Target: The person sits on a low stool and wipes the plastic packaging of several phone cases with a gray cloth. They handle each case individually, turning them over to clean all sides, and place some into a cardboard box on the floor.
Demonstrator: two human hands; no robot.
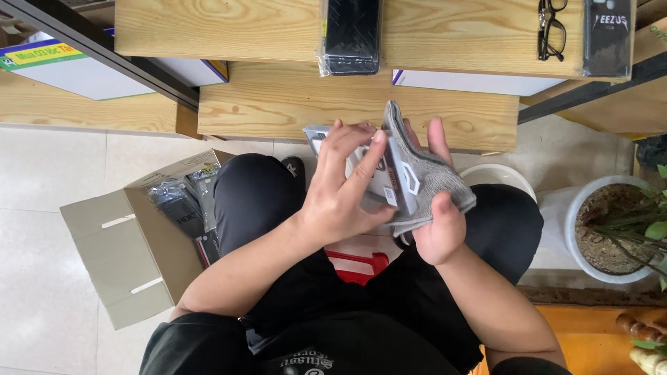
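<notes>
Gripping a flat grey-and-white printed packet (375,170), the left hand (340,201) had fingers curled over its face; the right hand (438,222) clutched a grey knitted cloth (427,177) against it.

We've got a soft grey knitted cloth (431,182), matt and a bit fuzzy, draped over the right hand (439,229), and a flat grey-white phone case (372,170) in smooth plastic under the left hand (340,198). The pale pine shelves (278,104) show raw matt wood grain. A black case in a glossy clear plastic sleeve (351,35) shines, the brown cardboard box (118,257) looks dull papery, and the floor tiles (42,208) are smooth.
</notes>
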